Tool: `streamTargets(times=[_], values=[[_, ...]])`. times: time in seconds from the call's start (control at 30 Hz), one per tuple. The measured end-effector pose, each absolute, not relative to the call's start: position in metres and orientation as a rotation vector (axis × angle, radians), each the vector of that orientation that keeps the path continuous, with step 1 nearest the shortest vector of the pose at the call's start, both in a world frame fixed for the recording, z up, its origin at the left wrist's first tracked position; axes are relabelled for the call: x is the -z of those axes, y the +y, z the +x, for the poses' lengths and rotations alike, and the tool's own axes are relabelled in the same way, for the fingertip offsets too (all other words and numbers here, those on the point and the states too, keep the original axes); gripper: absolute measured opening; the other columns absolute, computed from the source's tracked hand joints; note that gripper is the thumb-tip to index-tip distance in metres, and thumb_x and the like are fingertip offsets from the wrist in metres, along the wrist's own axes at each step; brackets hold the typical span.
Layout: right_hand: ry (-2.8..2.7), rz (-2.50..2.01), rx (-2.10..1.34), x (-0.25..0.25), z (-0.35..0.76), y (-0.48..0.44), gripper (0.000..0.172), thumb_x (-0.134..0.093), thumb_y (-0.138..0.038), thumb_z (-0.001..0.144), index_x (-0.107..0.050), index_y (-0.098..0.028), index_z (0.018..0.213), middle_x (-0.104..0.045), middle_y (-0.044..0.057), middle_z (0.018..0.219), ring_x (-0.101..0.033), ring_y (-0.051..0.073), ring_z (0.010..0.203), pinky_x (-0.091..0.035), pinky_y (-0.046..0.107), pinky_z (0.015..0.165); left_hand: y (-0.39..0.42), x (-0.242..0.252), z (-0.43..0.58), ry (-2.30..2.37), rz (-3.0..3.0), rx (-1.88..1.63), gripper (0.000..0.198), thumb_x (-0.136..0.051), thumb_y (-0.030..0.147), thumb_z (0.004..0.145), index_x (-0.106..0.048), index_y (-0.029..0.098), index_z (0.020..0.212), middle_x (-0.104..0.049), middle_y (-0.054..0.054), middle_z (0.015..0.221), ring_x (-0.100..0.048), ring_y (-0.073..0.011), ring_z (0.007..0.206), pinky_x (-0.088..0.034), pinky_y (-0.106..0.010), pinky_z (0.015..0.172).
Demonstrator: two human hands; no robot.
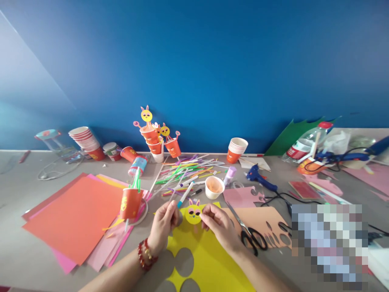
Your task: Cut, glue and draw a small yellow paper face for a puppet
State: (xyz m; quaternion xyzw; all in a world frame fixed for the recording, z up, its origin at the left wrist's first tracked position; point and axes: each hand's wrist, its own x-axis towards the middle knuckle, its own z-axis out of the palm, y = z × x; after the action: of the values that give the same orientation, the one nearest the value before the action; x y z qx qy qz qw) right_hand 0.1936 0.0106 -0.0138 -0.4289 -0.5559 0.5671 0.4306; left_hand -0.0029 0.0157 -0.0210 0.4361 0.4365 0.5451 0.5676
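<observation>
My right hand [220, 223] pinches the right edge of a yellow paper rabbit face [193, 215] with pink ears and drawn features. Left of the face, my left hand [164, 223] is closed, thumb against fingers; what it holds, if anything, I cannot make out. A white and blue marker [186, 194] lies just beyond its fingertips. Beneath both hands is a yellow paper sheet [209, 255] with round holes cut out. Scissors with black handles [247, 231] rest to the right of my right hand, on a cut orange sheet [270, 217].
Coloured paper sheets [75, 215] and a red cup with green strips [131, 202] are at left. Several sticks [182, 172] lie behind a small white tub [214, 187]. Decorated cups [149, 134] stand by the wall. A blue glue gun [259, 177] trails a cord at right.
</observation>
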Motion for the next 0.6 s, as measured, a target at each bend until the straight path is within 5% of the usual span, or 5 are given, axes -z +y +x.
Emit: streamTargets(times=[0.13, 0.6], values=[[-1.378, -1.072, -1.403, 0.0110, 0.1932, 0.0110, 0.028, -0.062, -0.042, 0.090, -0.054, -0.021, 0.075, -0.057, -0.003, 0.062, -0.055, 0.013, 0.059, -0.041, 0.024, 0.058, 0.0156, 0.0195, -0.0017, 1.033, 1.051, -1.243, 0.038, -0.074, 0.051, 0.080, -0.057, 0.018, 0.085, -0.047, 0.008, 0.059, -0.038, -0.0061, 0.048, -0.031, -0.018, 0.048], [-1.361, -1.069, -1.399, 0.0122, 0.1944, 0.0112, 0.030, -0.062, -0.046, 0.090, -0.055, -0.020, 0.078, -0.057, -0.004, 0.063, -0.054, 0.013, 0.059, -0.040, 0.023, 0.056, 0.0098, 0.0144, -0.0010, 1.026, 1.130, -1.104, 0.035, -0.071, 0.050, 0.082, -0.058, 0.017, 0.076, -0.050, 0.004, 0.057, -0.044, -0.0087, 0.053, -0.039, -0.020, 0.054]])
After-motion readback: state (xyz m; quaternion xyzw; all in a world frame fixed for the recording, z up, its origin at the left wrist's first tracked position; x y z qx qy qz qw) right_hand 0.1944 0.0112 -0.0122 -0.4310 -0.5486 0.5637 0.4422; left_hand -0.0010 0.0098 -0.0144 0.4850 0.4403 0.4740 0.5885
